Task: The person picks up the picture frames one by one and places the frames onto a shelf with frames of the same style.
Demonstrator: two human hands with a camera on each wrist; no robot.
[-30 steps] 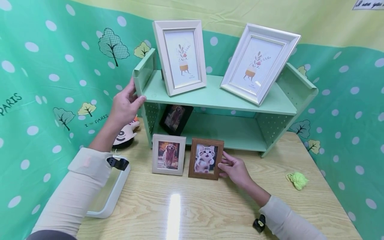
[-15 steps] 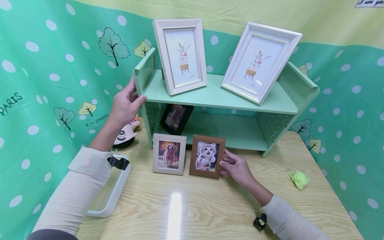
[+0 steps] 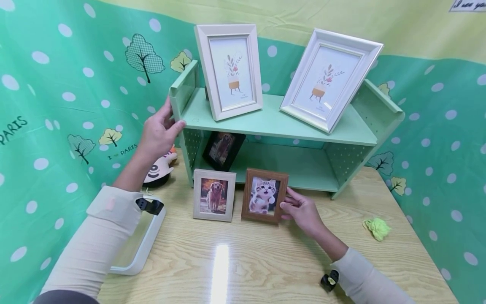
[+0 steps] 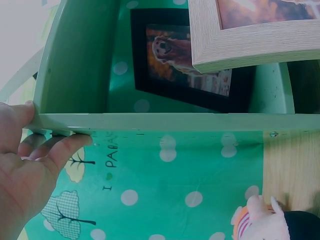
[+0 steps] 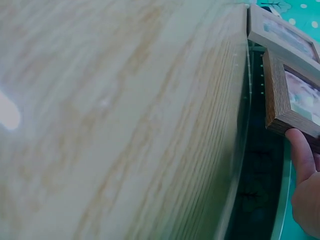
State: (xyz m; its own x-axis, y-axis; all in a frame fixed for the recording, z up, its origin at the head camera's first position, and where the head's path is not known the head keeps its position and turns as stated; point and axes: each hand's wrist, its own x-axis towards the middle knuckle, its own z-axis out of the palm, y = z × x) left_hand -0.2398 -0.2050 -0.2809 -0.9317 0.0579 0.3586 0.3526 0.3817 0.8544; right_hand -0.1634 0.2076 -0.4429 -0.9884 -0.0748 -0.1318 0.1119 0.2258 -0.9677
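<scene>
Pinching, at my right: my right hand (image 3: 301, 211) holds the brown frame (image 3: 264, 196) by its right-hand edge, thumb on the front, other fingers partly hidden behind it.
Brown frame: it faces me with a kitten in it, just left of my right thumb and in front of the lower shelf level; I cannot tell whether its bottom edge touches the wooden table (image 3: 265, 261).
Gripping, at my left: my left hand (image 3: 159, 131) is curled on the left side panel of the green shelf (image 3: 273, 122), thumb on the front edge, fingers against the outer face.
Dog pictures: a pale frame (image 3: 214, 195) stands between my hands, near the brown one and apart from it; behind it, a black frame (image 3: 224, 150) sits tilted on the lower level, right of my left hand.
Flowerpot prints: above and between my hands, a cream-white frame (image 3: 233, 74) stands nearer my left, and a silvery-white frame (image 3: 330, 80) slants on the same top board, farther right.
Plush toy (image 3: 161, 169): it sits on the table beyond my left wrist, partly hidden by it.
White tray (image 3: 151, 242): it lies beneath my left forearm.
Green yarn (image 3: 377, 229): a small bundle rests right of my right hand, well apart.
</scene>
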